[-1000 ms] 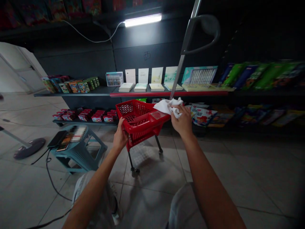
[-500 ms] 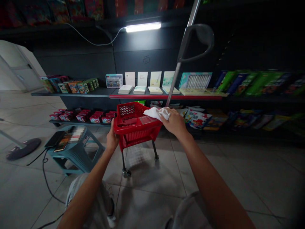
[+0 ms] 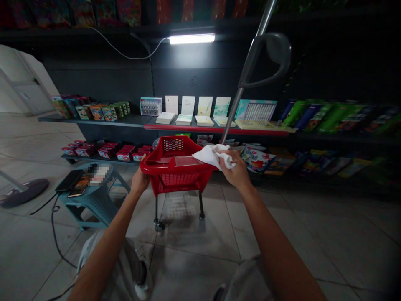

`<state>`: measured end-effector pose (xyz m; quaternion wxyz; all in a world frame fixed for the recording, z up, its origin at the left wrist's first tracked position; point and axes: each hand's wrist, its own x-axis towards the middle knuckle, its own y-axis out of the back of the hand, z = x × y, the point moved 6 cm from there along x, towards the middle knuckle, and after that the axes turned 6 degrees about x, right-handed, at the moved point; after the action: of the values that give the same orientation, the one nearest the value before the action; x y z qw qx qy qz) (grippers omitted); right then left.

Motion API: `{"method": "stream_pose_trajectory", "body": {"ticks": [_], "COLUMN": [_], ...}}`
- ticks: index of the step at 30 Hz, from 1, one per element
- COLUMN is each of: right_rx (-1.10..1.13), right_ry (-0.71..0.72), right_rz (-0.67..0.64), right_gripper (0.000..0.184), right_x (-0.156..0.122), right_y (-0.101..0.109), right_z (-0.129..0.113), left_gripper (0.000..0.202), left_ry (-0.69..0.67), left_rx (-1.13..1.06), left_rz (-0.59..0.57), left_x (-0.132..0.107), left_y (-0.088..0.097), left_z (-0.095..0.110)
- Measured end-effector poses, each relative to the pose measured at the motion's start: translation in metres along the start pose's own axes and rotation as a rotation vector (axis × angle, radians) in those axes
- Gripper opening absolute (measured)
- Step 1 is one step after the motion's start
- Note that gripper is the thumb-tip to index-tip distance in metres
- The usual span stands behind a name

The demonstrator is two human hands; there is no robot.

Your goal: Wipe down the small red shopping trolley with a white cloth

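A small red plastic shopping cart (image 3: 180, 182) stands on the tiled floor in front of me, its handle side towards me. My left hand (image 3: 140, 180) grips the cart's left corner by the handle; part of its fingers is hidden behind the red plastic. In my right hand (image 3: 235, 169) is a bunched white cloth (image 3: 213, 155), pressed against the right end of the cart's handle. A pale label panel (image 3: 188, 160) sits in the top of the handle, left of the cloth.
Behind the cart run dark shelves with a red-edged board (image 3: 216, 128) bearing books and boxes. A slanted metal pole (image 3: 233, 109) rises beside the cart. At left stands a blue-green stool (image 3: 90, 200) with devices and a cable, near a round stand base (image 3: 26, 192).
The cart has turned slightly, its left handle corner moving left and nearer with my left hand. My right hand and the cloth have shifted slightly right and down along the handle.
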<state>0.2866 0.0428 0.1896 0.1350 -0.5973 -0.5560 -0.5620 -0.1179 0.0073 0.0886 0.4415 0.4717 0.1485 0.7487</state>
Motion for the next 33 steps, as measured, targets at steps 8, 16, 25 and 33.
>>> {"method": "stream_pose_trajectory", "body": {"ticks": [8, 16, 25, 33], "right_rx": [-0.12, -0.24, -0.066, 0.435], "right_ry": [-0.074, -0.084, -0.025, -0.082], "right_rz": [0.145, 0.101, 0.07, 0.345], "right_gripper": [0.019, 0.019, 0.015, 0.015], "right_x": [-0.01, -0.011, -0.024, -0.033], "right_y": [-0.001, 0.001, -0.003, 0.005], "right_z": [-0.004, -0.039, -0.07, -0.069], "left_gripper": [0.093, 0.061, 0.066, 0.048], "left_ry": [-0.171, -0.4, -0.471, -0.447], "left_rx": [-0.032, 0.101, 0.129, 0.15], "left_rz": [0.451, 0.346, 0.193, 0.343], "left_x": [-0.032, -0.064, -0.061, -0.051], "left_y": [0.04, 0.032, 0.004, 0.014], "left_z": [0.043, 0.135, 0.18, 0.167]}}
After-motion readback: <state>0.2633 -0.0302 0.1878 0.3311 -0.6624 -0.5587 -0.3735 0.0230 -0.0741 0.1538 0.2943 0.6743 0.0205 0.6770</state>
